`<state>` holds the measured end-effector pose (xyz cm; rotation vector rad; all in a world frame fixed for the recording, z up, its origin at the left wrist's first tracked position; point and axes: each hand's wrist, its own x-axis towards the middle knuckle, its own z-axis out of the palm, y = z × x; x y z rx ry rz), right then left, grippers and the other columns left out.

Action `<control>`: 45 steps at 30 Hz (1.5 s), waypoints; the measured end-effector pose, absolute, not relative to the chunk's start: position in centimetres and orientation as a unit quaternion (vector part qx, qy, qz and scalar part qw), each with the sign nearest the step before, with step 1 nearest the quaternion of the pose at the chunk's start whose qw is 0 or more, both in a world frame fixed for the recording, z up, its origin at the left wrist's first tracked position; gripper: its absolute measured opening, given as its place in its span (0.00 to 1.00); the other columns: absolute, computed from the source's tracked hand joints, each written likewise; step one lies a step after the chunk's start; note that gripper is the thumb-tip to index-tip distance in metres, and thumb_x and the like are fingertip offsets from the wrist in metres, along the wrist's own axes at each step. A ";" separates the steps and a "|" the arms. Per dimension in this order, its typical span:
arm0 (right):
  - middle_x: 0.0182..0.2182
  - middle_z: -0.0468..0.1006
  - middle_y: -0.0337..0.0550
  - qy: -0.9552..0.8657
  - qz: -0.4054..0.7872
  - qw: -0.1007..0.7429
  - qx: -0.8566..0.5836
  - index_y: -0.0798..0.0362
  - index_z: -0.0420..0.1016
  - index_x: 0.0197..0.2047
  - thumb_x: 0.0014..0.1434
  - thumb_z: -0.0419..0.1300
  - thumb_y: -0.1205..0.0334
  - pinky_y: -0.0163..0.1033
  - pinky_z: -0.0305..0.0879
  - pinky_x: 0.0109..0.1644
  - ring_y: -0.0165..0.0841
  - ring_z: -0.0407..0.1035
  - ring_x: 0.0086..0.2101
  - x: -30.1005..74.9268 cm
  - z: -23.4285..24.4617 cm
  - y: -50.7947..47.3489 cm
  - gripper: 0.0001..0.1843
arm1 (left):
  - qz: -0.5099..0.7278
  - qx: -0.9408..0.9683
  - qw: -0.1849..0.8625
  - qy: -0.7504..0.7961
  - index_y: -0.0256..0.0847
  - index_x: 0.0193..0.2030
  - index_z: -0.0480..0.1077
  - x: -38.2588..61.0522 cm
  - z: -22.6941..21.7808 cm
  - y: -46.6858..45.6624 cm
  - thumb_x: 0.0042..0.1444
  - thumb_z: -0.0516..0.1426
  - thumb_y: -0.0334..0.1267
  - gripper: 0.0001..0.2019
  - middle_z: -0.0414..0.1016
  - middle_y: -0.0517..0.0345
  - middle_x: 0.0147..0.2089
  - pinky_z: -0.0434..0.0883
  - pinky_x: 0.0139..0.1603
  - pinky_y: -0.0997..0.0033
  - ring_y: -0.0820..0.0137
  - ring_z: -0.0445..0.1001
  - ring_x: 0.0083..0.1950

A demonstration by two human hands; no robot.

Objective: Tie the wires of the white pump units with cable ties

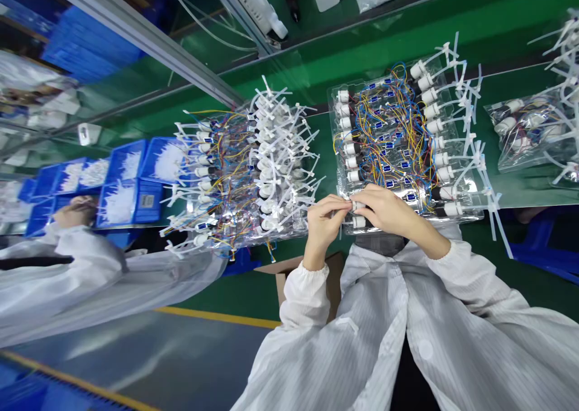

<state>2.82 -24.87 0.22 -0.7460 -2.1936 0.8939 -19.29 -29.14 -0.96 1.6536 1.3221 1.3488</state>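
Observation:
My left hand (324, 219) and my right hand (383, 207) meet at the near edge of a clear plastic tray (470, 215) on the green bench. Both hands are closed in a pinch on a small white cylindrical part (356, 206) that shows between the fingertips. The tray holds rows of white and black cylinders with blue, yellow and red wires (389, 130) and white cable ties (465, 106). To the left lies a heap of the same wired parts (246, 163) on clear trays.
A co-worker's hand (75, 210) and white sleeve (67, 266) are at the left, by blue bins (131, 184) of white parts. Another bagged batch (531, 130) lies at the right. A cardboard box (283, 272) stands below the bench edge. An aluminium rail (149, 40) runs behind.

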 end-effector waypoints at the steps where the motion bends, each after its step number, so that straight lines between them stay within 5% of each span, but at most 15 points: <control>1: 0.49 0.88 0.54 -0.834 0.343 0.324 -0.285 0.54 0.85 0.53 0.75 0.62 0.62 0.53 0.79 0.57 0.44 0.79 0.49 2.8 0.2 -24.9 0.11 | 0.508 0.626 0.312 0.503 0.49 0.37 0.89 -19.3 -0.8 -29.2 0.63 0.72 0.44 0.05 0.87 0.54 0.35 0.81 0.46 0.58 0.63 0.85 0.40; 6: 0.51 0.88 0.54 -0.808 0.374 0.343 -0.298 0.54 0.84 0.59 0.73 0.65 0.62 0.50 0.79 0.60 0.44 0.79 0.53 3.0 0.3 -25.1 0.14 | 0.490 0.610 0.337 0.523 0.47 0.40 0.89 -19.5 -0.1 -29.2 0.62 0.73 0.45 0.06 0.87 0.53 0.37 0.78 0.43 0.64 0.66 0.83 0.39; 20: 0.47 0.87 0.48 -0.772 0.374 0.406 -0.313 0.52 0.84 0.55 0.72 0.67 0.61 0.47 0.79 0.57 0.40 0.80 0.50 2.9 -0.2 -25.1 0.11 | 0.519 0.537 0.359 0.560 0.43 0.38 0.86 -17.7 0.4 -29.4 0.59 0.74 0.52 0.14 0.84 0.54 0.36 0.77 0.42 0.66 0.66 0.81 0.39; 24: 0.52 0.86 0.48 -0.750 0.358 0.448 -0.331 0.46 0.83 0.58 0.74 0.65 0.58 0.51 0.79 0.63 0.41 0.80 0.54 2.8 0.1 -25.1 0.12 | 0.550 0.524 0.392 0.519 0.47 0.59 0.83 -17.5 1.3 -29.7 0.68 0.67 0.54 0.19 0.86 0.50 0.54 0.80 0.42 0.65 0.71 0.80 0.36; 28: 0.55 0.83 0.49 -0.743 0.320 0.468 -0.357 0.44 0.83 0.60 0.75 0.63 0.58 0.53 0.78 0.65 0.44 0.78 0.56 2.8 -0.1 -24.9 0.13 | 0.569 0.522 0.412 0.484 0.56 0.72 0.73 -18.1 2.4 -30.3 0.73 0.62 0.54 0.24 0.71 0.46 0.78 0.84 0.46 0.63 0.69 0.84 0.41; 34: 0.55 0.84 0.50 -0.817 0.229 0.358 -0.390 0.47 0.81 0.60 0.75 0.61 0.64 0.56 0.71 0.63 0.47 0.74 0.56 2.1 0.6 -24.3 0.13 | 0.534 0.523 0.398 0.532 0.57 0.76 0.68 -19.2 3.3 -32.0 0.74 0.63 0.52 0.26 0.67 0.43 0.81 0.85 0.48 0.64 0.58 0.88 0.57; 40: 0.50 0.85 0.51 -0.862 0.166 0.251 -0.409 0.51 0.83 0.53 0.73 0.64 0.65 0.54 0.63 0.57 0.49 0.67 0.53 1.1 1.5 -23.5 0.09 | 0.498 0.520 0.388 0.575 0.52 0.75 0.70 -19.2 4.9 -34.4 0.72 0.66 0.50 0.28 0.66 0.42 0.82 0.84 0.61 0.57 0.48 0.79 0.73; 45: 0.49 0.86 0.50 -0.871 0.172 0.236 -0.394 0.50 0.84 0.54 0.74 0.64 0.63 0.54 0.59 0.57 0.49 0.65 0.53 1.3 1.0 -22.8 0.09 | 0.506 0.545 0.391 0.542 0.48 0.66 0.79 -18.4 7.2 -36.8 0.72 0.65 0.45 0.18 0.75 0.42 0.75 0.83 0.64 0.57 0.51 0.81 0.71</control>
